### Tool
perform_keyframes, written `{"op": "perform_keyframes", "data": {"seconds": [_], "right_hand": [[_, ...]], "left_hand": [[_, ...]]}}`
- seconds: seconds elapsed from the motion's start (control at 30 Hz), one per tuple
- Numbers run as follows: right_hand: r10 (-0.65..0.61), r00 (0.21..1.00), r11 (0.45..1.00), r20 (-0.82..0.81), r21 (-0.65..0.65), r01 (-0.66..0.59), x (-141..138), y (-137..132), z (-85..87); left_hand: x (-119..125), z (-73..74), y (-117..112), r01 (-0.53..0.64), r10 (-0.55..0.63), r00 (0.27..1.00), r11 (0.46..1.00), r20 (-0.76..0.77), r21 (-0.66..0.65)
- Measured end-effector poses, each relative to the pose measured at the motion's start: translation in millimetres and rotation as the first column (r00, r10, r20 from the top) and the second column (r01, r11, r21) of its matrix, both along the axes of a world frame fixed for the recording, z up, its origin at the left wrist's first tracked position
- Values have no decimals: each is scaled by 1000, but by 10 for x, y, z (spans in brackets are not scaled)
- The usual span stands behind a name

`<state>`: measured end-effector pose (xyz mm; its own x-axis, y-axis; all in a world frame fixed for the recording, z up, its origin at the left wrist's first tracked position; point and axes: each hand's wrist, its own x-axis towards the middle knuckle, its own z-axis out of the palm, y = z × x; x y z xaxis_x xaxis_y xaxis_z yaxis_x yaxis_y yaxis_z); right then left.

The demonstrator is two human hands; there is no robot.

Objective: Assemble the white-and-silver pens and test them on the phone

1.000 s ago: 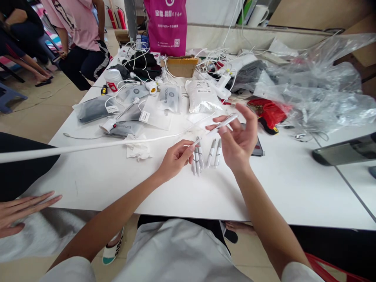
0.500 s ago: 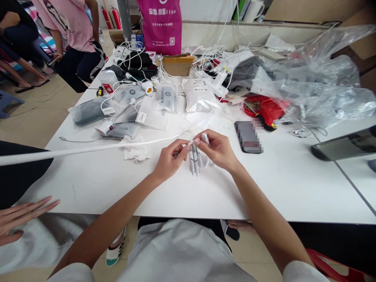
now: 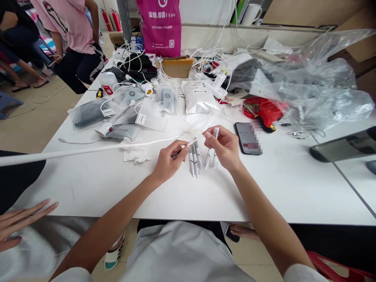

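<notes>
Because a slim white pen-shaped part [image 3: 188, 145] is pinched in the fingertips of the left hand [image 3: 168, 163], and another such part [image 3: 216, 133] is gripped by the closed right hand [image 3: 223, 147], either could be dropped if a grip slipped. The row of like parts [image 3: 195, 160] on the white bench [image 3: 264, 188] could then be knocked askew. A white cable [image 3: 88, 150] is laid just left of the hands, and a phone [image 3: 247, 138] lies to the right.

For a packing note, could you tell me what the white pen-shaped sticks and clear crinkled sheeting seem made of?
The white pen-shaped sticks look like smooth glossy plastic, from their soft sheen. The clear crinkled sheeting looks like thin polythene film, see-through with sharp creases.
</notes>
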<state>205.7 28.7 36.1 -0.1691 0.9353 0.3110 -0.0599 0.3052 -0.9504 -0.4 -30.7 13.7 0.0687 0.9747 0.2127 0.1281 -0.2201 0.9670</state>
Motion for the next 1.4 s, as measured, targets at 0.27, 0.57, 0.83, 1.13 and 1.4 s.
{"op": "perform_keyframes", "data": {"seconds": [0.27,0.57,0.83,1.13,1.4], "right_hand": [[99,977,994,191,18,-104,-73,-102,-29],[127,972,992,200,-11,-127,-79,-69,-124],[135,972,991,194,-3,-137,-86,-98,-91],[40,970,998,-240,-27,-48,-80,54,4],[58,931,991,-360,-89,-96,-186,-65,50]], "left_hand": [[3,-12,4,11,-11,1000,1000,-11,20],[-11,-50,11,44,-44,997,999,-69,-1],[-6,-15,7,75,-74,997,997,-32,8],[-4,-2,-5,68,-69,996,998,-48,-15],[10,2,-6,97,-101,990,995,-103,-38]]}}
